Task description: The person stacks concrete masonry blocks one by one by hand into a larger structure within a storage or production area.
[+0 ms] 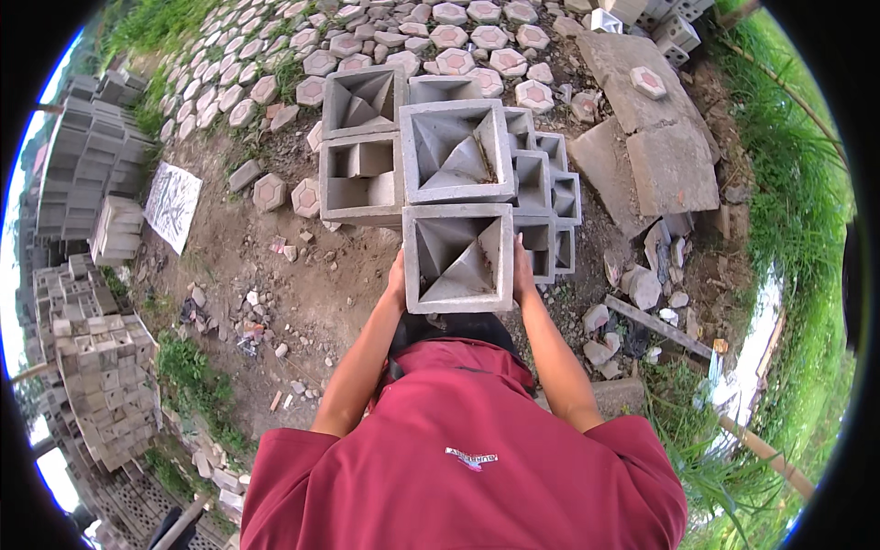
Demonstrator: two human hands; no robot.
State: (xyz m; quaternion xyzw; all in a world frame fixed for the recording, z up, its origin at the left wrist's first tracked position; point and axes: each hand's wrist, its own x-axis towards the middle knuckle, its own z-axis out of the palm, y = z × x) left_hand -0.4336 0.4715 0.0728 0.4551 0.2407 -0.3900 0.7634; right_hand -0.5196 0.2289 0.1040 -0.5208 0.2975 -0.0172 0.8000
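A square hollow concrete block (458,305), with slanted faces inside its open top, is gripped between my two hands in front of my body. My left hand (396,280) presses on its left side and my right hand (523,275) on its right; the fingers are partly hidden by the block. Directly beyond it stands a similar concrete block (458,194), whose near edge meets or nearly meets the held one. Other grey blocks (360,216) stand to the left. Several more stacked blocks (548,215) step down at the right.
Hexagonal paving stones (449,37) cover the far ground. Concrete slabs (674,174) lie at right, near rubble (642,286) and a wooden plank (658,328). Stacked blocks (105,385) line the left side, with a pale printed sheet (172,206) on the dirt.
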